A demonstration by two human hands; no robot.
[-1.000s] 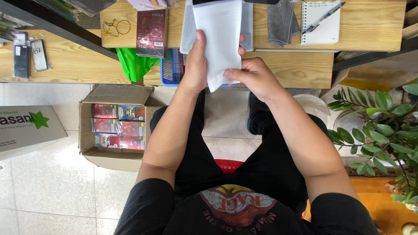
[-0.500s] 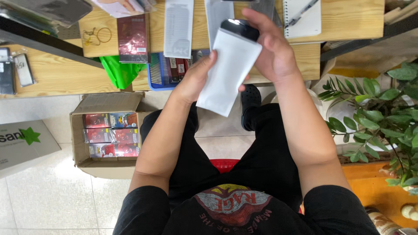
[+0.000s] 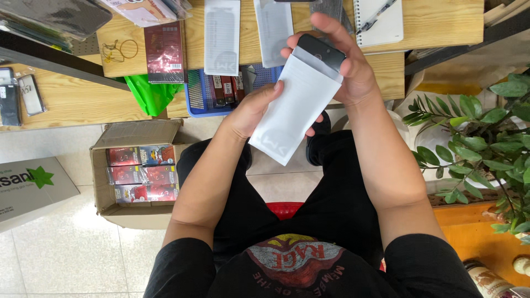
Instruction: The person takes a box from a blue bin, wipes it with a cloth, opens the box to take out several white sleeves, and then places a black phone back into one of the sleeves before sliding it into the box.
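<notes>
Starting at 9 o'clock: a flat grey box (image 3: 30,190) lies on the tiled floor, and just beside it, toward centre, an open cardboard box (image 3: 135,174) holds rows of red packs. At 10 to 11 o'clock the wooden table (image 3: 72,99) carries a dark red pack (image 3: 164,52), with a green bag (image 3: 150,94) hanging at its edge. At 12 o'clock a blue basket (image 3: 200,96) sits under a white sleeve (image 3: 222,36) lying flat on the table. Just left of centre, the left hand (image 3: 255,107) grips the white pouch (image 3: 295,107) from behind, thumb pressed on its left edge, fingers closed around it. The pouch is held in the air above the lap, tilted, its open mouth toward 1 o'clock. A black phone (image 3: 322,51) sticks out of that mouth, partly inside. The right hand (image 3: 348,66) closes on the phone's upper end, fingers curled over its top and thumb side behind the pouch. At 1 o'clock a spiral notebook (image 3: 381,25) with a pen rests on the table. At 3 o'clock stands a green leafy plant (image 3: 480,143).
</notes>
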